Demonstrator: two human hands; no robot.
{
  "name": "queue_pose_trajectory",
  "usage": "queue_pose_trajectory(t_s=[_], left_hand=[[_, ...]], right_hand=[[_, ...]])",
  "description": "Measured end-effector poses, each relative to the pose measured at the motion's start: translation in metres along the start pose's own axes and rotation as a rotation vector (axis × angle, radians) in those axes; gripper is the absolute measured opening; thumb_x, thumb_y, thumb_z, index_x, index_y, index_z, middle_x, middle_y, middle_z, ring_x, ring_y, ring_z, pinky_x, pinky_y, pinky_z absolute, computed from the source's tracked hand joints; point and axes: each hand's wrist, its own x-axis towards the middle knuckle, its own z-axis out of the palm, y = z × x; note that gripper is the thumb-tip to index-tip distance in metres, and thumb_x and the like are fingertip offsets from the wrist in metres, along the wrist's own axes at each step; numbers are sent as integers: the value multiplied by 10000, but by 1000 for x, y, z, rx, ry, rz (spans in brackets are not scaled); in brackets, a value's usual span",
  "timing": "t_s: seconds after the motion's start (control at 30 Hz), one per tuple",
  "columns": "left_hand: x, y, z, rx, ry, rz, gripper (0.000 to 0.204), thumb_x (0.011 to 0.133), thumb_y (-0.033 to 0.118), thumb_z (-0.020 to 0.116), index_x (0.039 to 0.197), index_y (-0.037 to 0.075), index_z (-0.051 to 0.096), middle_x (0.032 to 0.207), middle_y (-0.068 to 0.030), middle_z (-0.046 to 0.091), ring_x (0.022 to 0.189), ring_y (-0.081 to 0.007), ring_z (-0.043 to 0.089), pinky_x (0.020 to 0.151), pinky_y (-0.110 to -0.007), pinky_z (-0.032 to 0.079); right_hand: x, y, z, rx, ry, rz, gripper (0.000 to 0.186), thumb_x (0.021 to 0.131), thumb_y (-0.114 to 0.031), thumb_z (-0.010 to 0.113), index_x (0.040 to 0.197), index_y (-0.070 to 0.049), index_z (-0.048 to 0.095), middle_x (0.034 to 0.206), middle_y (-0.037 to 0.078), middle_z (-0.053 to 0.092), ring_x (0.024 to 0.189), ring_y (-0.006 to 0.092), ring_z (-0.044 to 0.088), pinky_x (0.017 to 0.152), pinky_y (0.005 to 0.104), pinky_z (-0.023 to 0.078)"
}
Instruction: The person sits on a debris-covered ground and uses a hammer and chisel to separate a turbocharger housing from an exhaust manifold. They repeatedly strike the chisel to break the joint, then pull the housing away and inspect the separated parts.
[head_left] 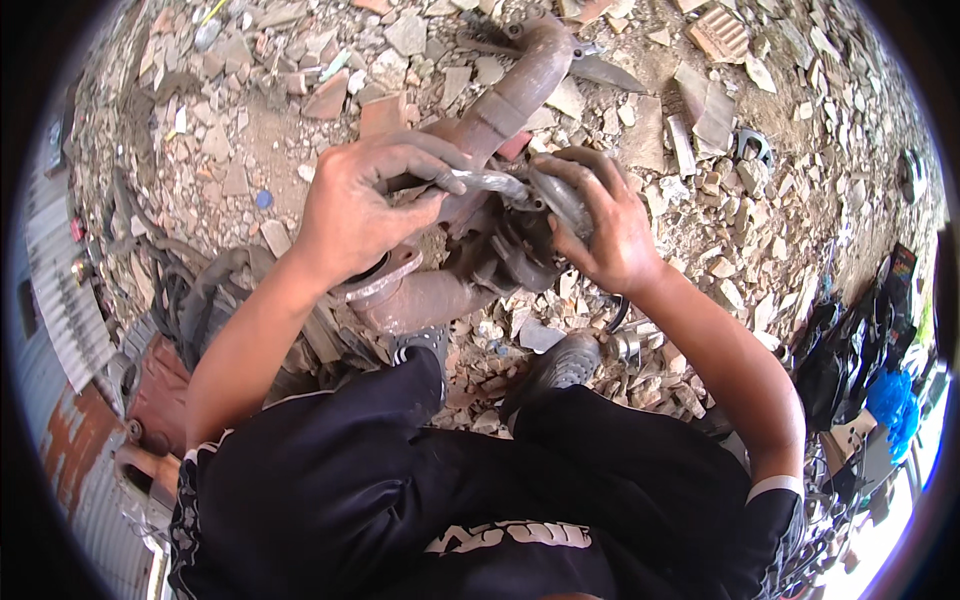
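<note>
Head view: left hand (365, 200), left of center, pinching a slim silver tool (495, 183) between thumb and fingers. Tool points right; its far end is up against or just beside a rounded grey metal part (562, 203), exact contact unclear. Right hand (612, 225), just right of center, has fingers curled over that part, gripping it, thumb on the near side.

Rusty pipe assembly (512, 97) sits mid-frame under both hands: one pipe runs to upper center, a thicker flanged section lies lower, left of center. Dark middle bits partly hidden by hands.

Ground (270, 150) is rubble, broken tile and stone. Shoe (568, 365) at center, below the assembly; second shoe (425, 345) to its left. Small blue disc (264, 199) at left, dark hoses (185, 275) below it. Corrugated sheet (72, 275) at left edge. Blue plastic bag (893, 405) at lower right, beside black bags (850, 350).
</note>
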Motion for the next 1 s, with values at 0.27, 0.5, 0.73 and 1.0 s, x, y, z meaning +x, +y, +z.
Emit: queue_pose_trajectory(t_s=[0.27, 0.5, 0.73, 1.0], left_hand=[[-2, -33, -2, -329, -113, -208, 181, 861, -143, 645, 956, -17, 733, 1194, -121, 708, 1072, -177, 676, 1001, -340, 559], [5, -52, -4, -297, -156, -219, 106, 886, -27, 709, 971, 21, 748, 1167, -95, 739, 1112, -181, 663, 1036, -356, 507], [-5, -43, 1, 154, -69, -52, 179, 848, -4, 746, 1025, 25, 752, 1151, -88, 732, 1046, -216, 695, 959, -367, 548], [-4, -32, 8, 440, -90, 274, 308, 764, -33, 785, 1063, 30, 746, 1086, -114, 701, 985, -307, 696, 867, -407, 564]], right_hand=[[-2, 6, 4, 29, 23, -24, 636, 787, -229, 705, 1405, -176, 567, 1354, 181, 545, 1219, 430, 566, 1031, 525, 490], [-3, 8, 7, 55, 28, -51, 560, 866, -269, 675, 1405, -156, 571, 1347, 191, 552, 1222, 431, 565, 1038, 523, 475], [-3, 11, 9, 51, 43, -70, 566, 864, -268, 688, 1406, -152, 576, 1342, 191, 558, 1210, 428, 575, 1022, 524, 480], [-2, 7, 7, 64, 43, -48, 540, 859, -263, 684, 1380, -146, 600, 1317, 189, 574, 1179, 417, 595, 975, 508, 497]])
